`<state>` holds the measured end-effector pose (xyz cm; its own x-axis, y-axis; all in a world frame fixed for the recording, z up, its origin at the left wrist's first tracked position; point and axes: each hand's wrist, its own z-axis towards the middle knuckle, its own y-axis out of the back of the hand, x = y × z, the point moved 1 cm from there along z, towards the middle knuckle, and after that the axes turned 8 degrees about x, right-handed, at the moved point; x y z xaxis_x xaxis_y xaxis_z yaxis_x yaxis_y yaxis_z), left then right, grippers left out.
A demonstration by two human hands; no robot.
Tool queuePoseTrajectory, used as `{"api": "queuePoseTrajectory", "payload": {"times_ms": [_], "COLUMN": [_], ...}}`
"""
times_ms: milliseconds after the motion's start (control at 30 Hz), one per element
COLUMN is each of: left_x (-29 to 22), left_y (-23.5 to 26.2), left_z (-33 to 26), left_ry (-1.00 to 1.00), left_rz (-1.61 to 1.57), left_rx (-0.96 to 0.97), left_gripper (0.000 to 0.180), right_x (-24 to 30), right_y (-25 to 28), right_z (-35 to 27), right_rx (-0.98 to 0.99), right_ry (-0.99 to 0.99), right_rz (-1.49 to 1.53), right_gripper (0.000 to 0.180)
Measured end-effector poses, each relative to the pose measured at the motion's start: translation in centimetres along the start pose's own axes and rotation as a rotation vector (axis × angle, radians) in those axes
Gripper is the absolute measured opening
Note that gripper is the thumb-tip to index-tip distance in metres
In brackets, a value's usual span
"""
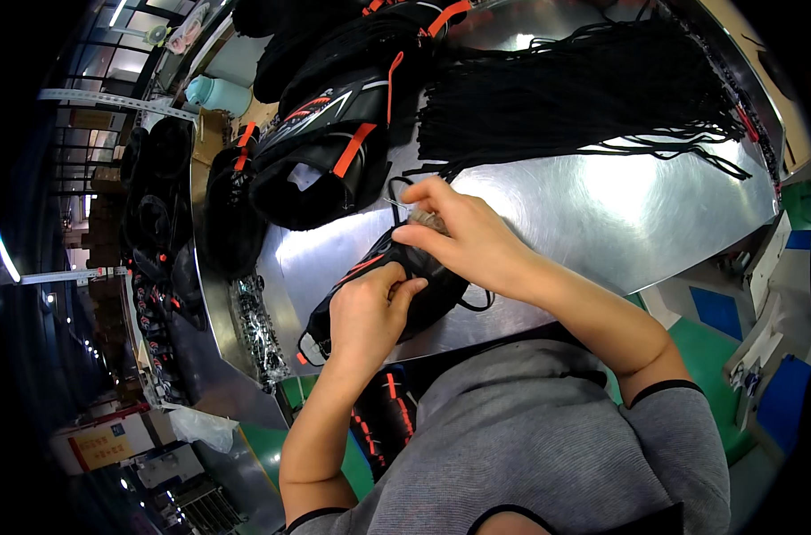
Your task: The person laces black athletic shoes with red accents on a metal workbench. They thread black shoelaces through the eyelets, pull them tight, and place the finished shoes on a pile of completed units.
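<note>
A black boot (350, 278) with orange and white trim lies on the metal table in front of me, its toe end pointing to the lower left. My left hand (370, 308) is closed over it, thumb and forefinger pinched at its upper side; what lies between the fingertips is hidden. Above the boot's opening, my right hand (450, 223) grips a small tool with a grey-brown handle (426, 219) and a thin metal tip. A black lace (395, 185) loops up beside that tip. Another lace loop (487, 303) sticks out at the boot's right.
Several black boots with orange pull tabs (354, 150) are heaped at the back left. A thick bundle of black laces (575, 98) covers the far right of the metal table (619, 196). More boots (160, 214) stand left of it. A light-blue container (218, 94) sits behind.
</note>
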<state>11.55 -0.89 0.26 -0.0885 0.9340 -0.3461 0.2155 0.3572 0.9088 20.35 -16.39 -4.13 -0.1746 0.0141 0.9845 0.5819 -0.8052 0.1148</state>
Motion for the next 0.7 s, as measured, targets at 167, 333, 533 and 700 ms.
{"api": "queuePoseTrajectory", "payload": {"times_ms": [167, 333, 533, 700], "left_x": [0.5, 0.4, 0.3, 1.8], "left_y": [-0.4, -0.4, -0.4, -0.2], "left_z": [0.2, 0.3, 0.4, 0.3], "left_ry": [-0.006, 0.014, -0.017, 0.003], "left_rz": [-0.013, -0.001, 0.005, -0.376], "left_rx": [-0.066, -0.06, -0.078, 0.121], "left_gripper": [0.031, 0.032, 0.034, 0.018], "right_x": [0.0, -0.6, -1.1, 0.5], "right_y": [0.6, -0.3, -0.7, -1.2], "right_z": [-4.8, -6.5, -6.2, -5.0], "right_rx": [0.252, 0.282, 0.291, 0.36], "right_ry": [-0.238, -0.187, -0.158, -0.284], "right_rz": [0.027, -0.074, -0.186, -0.37], "right_gripper": [0.027, 0.019, 0.02, 0.021]}}
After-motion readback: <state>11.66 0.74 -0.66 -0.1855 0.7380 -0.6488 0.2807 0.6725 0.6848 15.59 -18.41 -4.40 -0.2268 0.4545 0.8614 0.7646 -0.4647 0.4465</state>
